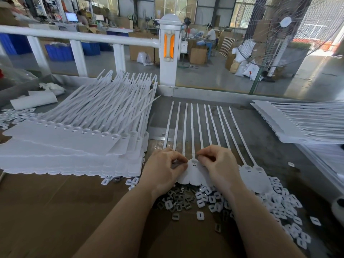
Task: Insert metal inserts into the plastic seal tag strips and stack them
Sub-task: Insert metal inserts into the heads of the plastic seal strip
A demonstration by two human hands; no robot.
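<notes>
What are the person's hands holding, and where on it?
Both hands work at the head end of the white seal tag strip. The left hand and right hand pinch near its sockets; any insert between the fingertips is too small to see.

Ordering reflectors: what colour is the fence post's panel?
Orange, on the white post; head view.

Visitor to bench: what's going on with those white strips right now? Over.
Left hand and right hand both pinching at the tag strip heads. Loose inserts heaped just below. Finished stack at left. Nothing blocking.
</notes>
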